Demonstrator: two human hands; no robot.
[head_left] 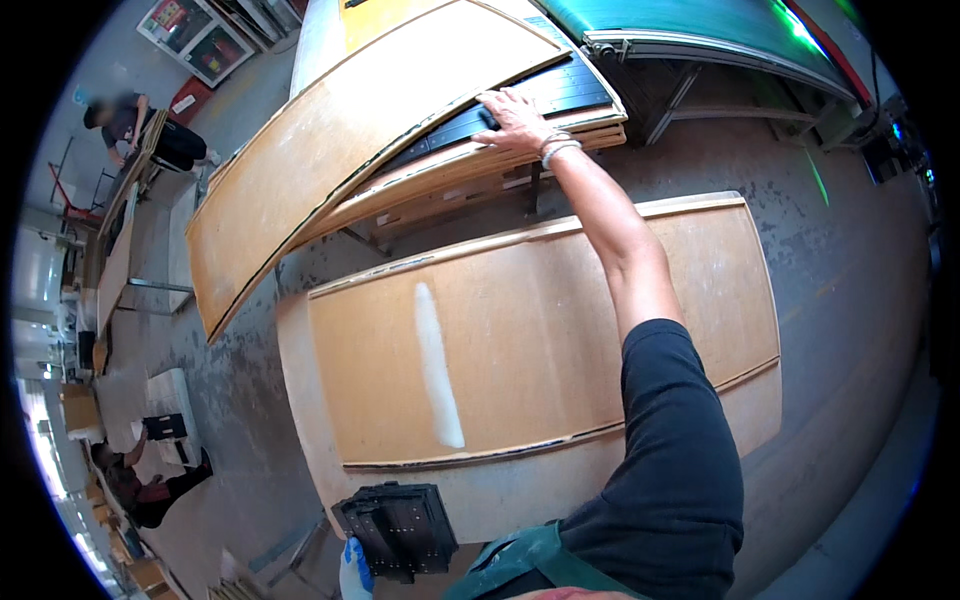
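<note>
My left hand (356, 572), in a white and blue glove, grips the edge of a stack of black perforated plates (405, 528) beside the near table edge. Only part of that glove shows. My right hand (516, 120) is bare, with bands at its wrist, and reaches far forward. Its fingers curve round a small black piece (488, 119) at the rim of a wooden tray. Black slats (560, 90) lie in rows in that tray. A wooden board (370, 120) lies askew over the tray, covering much of it. Below my arm, another wooden tray (530, 340) carries a whitish streak.
The near tray rests on a pale tabletop (300, 360). At the far right stands a green conveyor belt (690, 40) on a metal frame. Two other people work at the left, one by a table (118, 270), one lower down holding black parts (165, 427).
</note>
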